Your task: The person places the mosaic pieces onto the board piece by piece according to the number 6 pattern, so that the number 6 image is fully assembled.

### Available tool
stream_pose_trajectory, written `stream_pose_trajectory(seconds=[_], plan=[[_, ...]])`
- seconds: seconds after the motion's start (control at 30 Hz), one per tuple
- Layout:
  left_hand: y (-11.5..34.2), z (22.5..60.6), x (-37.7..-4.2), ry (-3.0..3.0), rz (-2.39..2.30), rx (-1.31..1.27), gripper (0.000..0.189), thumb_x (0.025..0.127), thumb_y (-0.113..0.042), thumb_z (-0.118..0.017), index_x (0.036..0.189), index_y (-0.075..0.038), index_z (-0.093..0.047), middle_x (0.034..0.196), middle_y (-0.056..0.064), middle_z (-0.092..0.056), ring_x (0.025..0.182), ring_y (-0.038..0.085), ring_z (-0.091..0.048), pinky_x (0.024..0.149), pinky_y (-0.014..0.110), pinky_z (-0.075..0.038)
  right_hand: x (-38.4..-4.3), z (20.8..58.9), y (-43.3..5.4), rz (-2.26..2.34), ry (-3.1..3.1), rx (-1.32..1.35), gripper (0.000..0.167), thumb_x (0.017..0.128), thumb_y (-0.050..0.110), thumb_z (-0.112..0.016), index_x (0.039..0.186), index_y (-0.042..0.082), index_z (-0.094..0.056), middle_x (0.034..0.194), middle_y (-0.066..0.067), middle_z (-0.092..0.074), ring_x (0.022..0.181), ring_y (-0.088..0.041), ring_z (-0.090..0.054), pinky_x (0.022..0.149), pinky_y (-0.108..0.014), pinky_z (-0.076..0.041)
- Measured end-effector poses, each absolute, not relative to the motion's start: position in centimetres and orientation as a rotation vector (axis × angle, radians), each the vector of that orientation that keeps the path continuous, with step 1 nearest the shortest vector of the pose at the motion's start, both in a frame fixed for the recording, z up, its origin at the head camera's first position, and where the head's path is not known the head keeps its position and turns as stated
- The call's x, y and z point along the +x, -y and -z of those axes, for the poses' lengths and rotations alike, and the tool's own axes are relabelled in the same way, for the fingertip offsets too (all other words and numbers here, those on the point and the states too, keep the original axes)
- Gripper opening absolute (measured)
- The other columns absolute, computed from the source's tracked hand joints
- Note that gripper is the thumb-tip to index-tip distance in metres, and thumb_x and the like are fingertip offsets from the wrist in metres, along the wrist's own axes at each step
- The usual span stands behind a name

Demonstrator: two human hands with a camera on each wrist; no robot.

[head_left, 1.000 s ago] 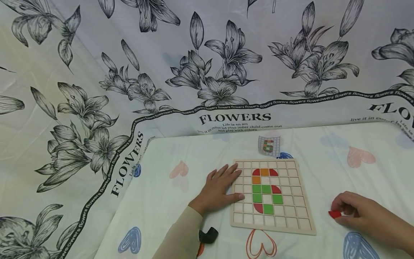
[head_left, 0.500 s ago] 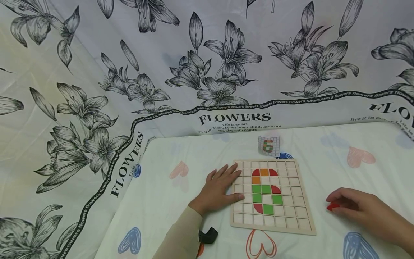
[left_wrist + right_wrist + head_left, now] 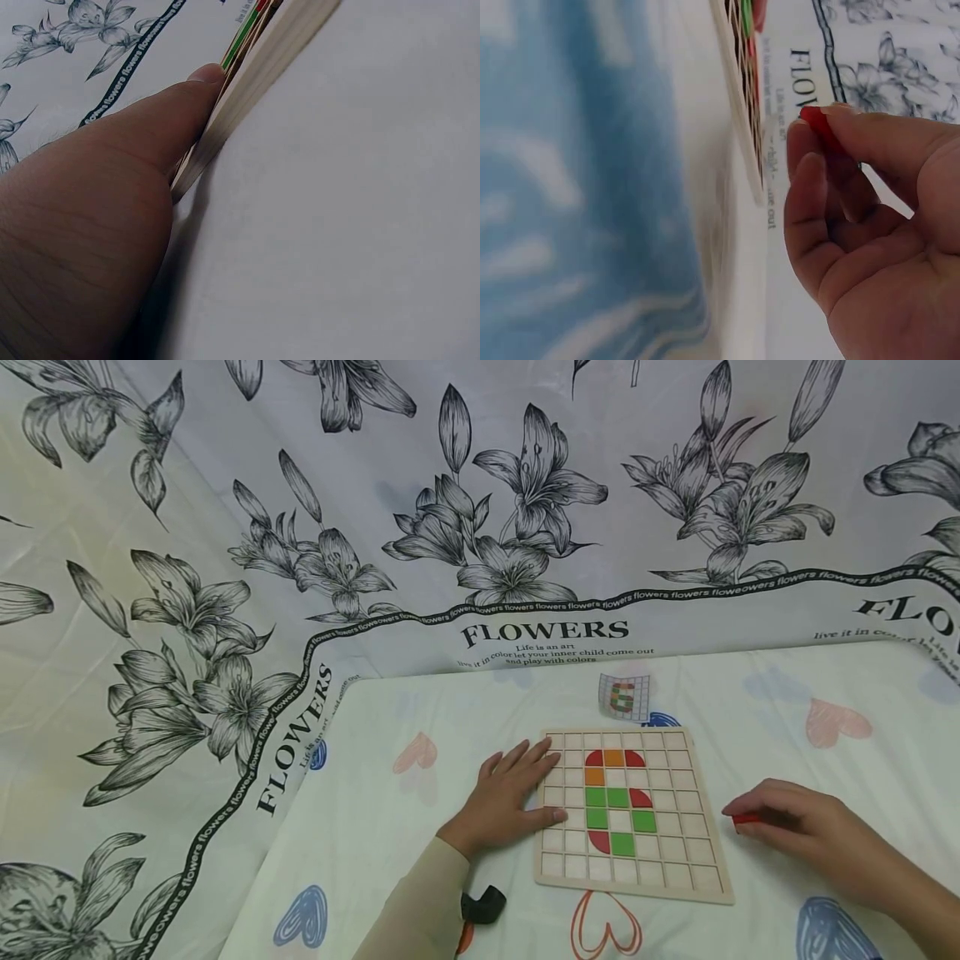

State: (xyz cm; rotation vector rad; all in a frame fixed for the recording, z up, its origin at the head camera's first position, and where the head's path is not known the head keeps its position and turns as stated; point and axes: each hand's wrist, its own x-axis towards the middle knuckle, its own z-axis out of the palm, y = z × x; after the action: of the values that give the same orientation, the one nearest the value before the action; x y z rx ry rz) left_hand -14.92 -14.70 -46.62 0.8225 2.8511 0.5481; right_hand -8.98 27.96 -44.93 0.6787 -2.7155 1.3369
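Note:
A light wooden grid board [image 3: 675, 860] lies flat, with red, orange and green tiles set in a figure like a 6. My left hand [image 3: 502, 802] rests along the board's left edge, its fingers straight and spread, the thumb lying over the rim; the left wrist view shows the thumb [image 3: 187, 105] against that edge. To the right of the board, my right hand [image 3: 802, 831] pinches a red tile [image 3: 821, 127] between thumb and fingers. In the head view only a sliver of that red tile shows.
Behind the board stands a small curled card [image 3: 624, 697] printed with a similar grid figure. A black curved object [image 3: 483, 906] is by the left wrist. The table cover [image 3: 360, 860] bears printed hearts, and a flower-patterned curtain [image 3: 525, 485] hangs behind.
My right hand has moved left and slightly away from me, closer to the board, with the red tile still pinched. The left hand and the board have stayed in place.

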Motion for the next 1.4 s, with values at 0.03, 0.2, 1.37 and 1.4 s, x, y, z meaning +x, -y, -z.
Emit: stream_pose_trajectory(seconds=[0.03, 0.2, 1.37, 1.4], plan=[[14.7, 46.6, -14.9, -2.85, -0.546, 0.822, 0.088, 0.101, -0.076, -0.056, 0.174, -0.032, -0.032, 0.18, -0.015, -0.014, 0.165, 0.017, -0.008, 0.128, 0.058, -0.009, -9.0, 44.8, -27.7, -1.354, 2.722, 0.668, 0.034, 0.088, -0.003, -0.088, 0.112, 0.019, -0.08, 0.104, 0.008, -0.075, 0.093, -0.003, -0.067, 0.081, -0.009, -0.05], [14.7, 46.6, -15.0, -2.85, -0.551, 0.825, 0.087, 0.102, -0.075, -0.056, 0.174, -0.032, -0.033, 0.18, -0.015, -0.015, 0.165, 0.018, -0.008, 0.128, 0.059, -0.01, -9.2, 44.3, -25.9, -1.501, 2.748, 0.655, 0.026, 0.091, 0.0, -0.086, 0.112, 0.013, -0.076, 0.101, 0.005, -0.076, 0.089, -0.007, -0.072, 0.078, -0.013, -0.054], [14.7, 46.6, -15.0, -2.843, -0.565, 0.832, 0.087, 0.102, -0.074, -0.057, 0.174, -0.031, -0.034, 0.18, -0.016, -0.014, 0.165, 0.017, -0.008, 0.128, 0.059, -0.01, -9.4, 44.2, -18.2, -1.546, 2.964, 0.532, 0.01, 0.098, 0.017, -0.083, 0.1, 0.017, -0.073, 0.088, 0.007, -0.064, 0.081, -0.014, -0.06, 0.071, -0.028, -0.052], [14.7, 46.6, -15.0, -2.842, -0.565, 0.83, 0.087, 0.102, -0.074, -0.057, 0.174, -0.031, -0.034, 0.18, -0.016, -0.014, 0.165, 0.017, -0.008, 0.128, 0.059, -0.01, -9.4, 44.1, -18.2, -1.546, 2.966, 0.511, 0.01, 0.099, 0.017, -0.083, 0.101, 0.016, -0.074, 0.089, 0.007, -0.064, 0.082, -0.014, -0.06, 0.072, -0.028, -0.052]])
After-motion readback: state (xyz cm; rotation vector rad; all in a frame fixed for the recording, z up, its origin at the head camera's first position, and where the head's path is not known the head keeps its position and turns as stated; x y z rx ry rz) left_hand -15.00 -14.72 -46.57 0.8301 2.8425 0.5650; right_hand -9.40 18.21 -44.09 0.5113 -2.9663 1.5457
